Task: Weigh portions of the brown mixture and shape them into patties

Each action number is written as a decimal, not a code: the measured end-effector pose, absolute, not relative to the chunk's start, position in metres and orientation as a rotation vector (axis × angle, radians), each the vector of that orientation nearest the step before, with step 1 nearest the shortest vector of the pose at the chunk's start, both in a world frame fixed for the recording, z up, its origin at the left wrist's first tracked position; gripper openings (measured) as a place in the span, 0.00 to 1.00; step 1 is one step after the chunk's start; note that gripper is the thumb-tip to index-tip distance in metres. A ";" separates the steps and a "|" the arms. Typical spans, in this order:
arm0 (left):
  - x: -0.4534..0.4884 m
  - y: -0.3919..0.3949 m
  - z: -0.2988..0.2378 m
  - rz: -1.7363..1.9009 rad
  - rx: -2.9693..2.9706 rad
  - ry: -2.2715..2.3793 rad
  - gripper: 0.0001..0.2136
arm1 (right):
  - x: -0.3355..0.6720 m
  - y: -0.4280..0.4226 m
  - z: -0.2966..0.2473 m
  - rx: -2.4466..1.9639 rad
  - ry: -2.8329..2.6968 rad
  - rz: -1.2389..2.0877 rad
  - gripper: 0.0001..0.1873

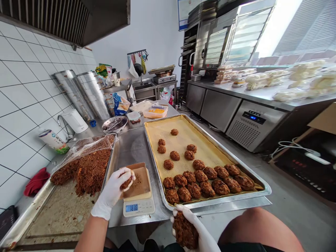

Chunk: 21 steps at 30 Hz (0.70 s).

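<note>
While our left hand (111,192) pinches a brown clump (126,184) over the digital scale's (143,208) cardboard box (143,172), presumably catching crumbs | our right hand (201,227) cups a larger patty (185,229) below the baking tray (231,201), probably keeping loose mix together

So the one number I can sort of read is on the blue-lit display (131,208) of the flat white plastic kitchen scale (147,207): looks like 983.0, but don't quote me on that first digit. The stainless steel fridge (245,134) has a small glowing blue readout (253,118), too tiny to make out. There's printing on the white cylindrical canister with a green base (54,141) too, but it's honestly illegible.
</note>
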<state>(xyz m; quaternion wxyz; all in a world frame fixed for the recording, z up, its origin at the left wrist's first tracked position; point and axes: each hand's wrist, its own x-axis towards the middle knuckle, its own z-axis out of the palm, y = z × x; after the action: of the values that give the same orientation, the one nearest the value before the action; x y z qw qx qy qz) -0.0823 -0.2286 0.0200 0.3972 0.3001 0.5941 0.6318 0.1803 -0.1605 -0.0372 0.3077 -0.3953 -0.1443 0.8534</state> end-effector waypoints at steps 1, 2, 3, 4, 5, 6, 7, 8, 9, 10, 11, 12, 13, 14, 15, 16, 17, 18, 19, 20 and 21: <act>-0.075 -0.233 0.018 1.677 0.705 1.450 0.12 | 0.179 -0.160 -0.036 -1.044 -0.387 2.249 0.16; -0.068 -0.237 0.016 1.755 0.652 1.397 0.13 | 0.177 -0.159 -0.035 -1.039 -0.397 2.242 0.15; -0.062 -0.241 0.014 1.825 0.605 1.351 0.15 | 0.176 -0.159 -0.033 -1.037 -0.407 2.237 0.15; -0.057 -0.245 0.013 1.887 0.569 1.313 0.16 | 0.175 -0.159 -0.031 -1.039 -0.418 2.230 0.15; -0.051 -0.249 0.012 1.936 0.527 1.274 0.16 | 0.174 -0.159 -0.029 -1.039 -0.431 2.227 0.14; -0.047 -0.254 0.011 1.966 0.473 1.232 0.14 | 0.173 -0.160 -0.027 -1.045 -0.447 2.226 0.14; -0.043 -0.258 0.011 1.980 0.408 1.193 0.10 | 0.173 -0.160 -0.026 -1.050 -0.467 2.225 0.13; -0.039 -0.262 0.011 1.984 0.347 1.161 0.06 | 0.173 -0.161 -0.025 -1.055 -0.487 2.229 0.13; -0.036 -0.265 0.010 1.984 0.293 1.143 0.08 | 0.173 -0.161 -0.025 -1.057 -0.500 2.239 0.13; -0.033 -0.268 0.010 1.984 0.251 1.143 0.13 | 0.173 -0.162 -0.025 -1.056 -0.501 2.251 0.13; -0.031 -0.270 0.010 1.989 0.226 1.163 0.15 | 0.173 -0.162 -0.026 -1.057 -0.483 2.263 0.13; -0.029 -0.271 0.009 2.002 0.217 1.195 0.16 | 0.173 -0.163 -0.028 -1.060 -0.450 2.275 0.13; -0.027 -0.271 0.008 2.016 0.208 1.223 0.15 | 0.173 -0.163 -0.029 -1.062 -0.411 2.288 0.14; -0.026 -0.271 0.008 2.017 0.200 1.237 0.14 | 0.173 -0.164 -0.030 -1.068 -0.375 2.297 0.14; -0.025 -0.270 0.007 2.006 0.193 1.233 0.12 | 0.172 -0.165 -0.031 -1.079 -0.347 2.305 0.15; -0.024 -0.270 0.006 1.989 0.188 1.212 0.09 | 0.172 -0.165 -0.032 -1.091 -0.333 2.310 0.15; -0.023 -0.269 0.005 1.971 0.184 1.176 0.08 | 0.172 -0.165 -0.032 -1.100 -0.330 2.313 0.15; -0.023 -0.269 0.005 1.960 0.183 1.134 0.11 | 0.171 -0.166 -0.033 -1.102 -0.331 2.315 0.15; -0.022 -0.269 0.005 1.959 0.188 1.094 0.16 | 0.172 -0.166 -0.032 -1.100 -0.333 2.314 0.14; -0.023 -0.270 0.005 1.972 0.194 1.062 0.20 | 0.172 -0.165 -0.032 -1.095 -0.338 2.313 0.14; -0.024 -0.270 0.006 1.995 0.197 1.038 0.22 | 0.172 -0.165 -0.031 -1.090 -0.352 2.307 0.14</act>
<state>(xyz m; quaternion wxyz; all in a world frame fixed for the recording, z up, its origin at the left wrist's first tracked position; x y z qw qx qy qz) -0.0236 -0.2705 0.0065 0.4278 0.0787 0.4158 0.7987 0.1724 -0.1651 -0.0310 0.2791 -0.4062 -0.1312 0.8602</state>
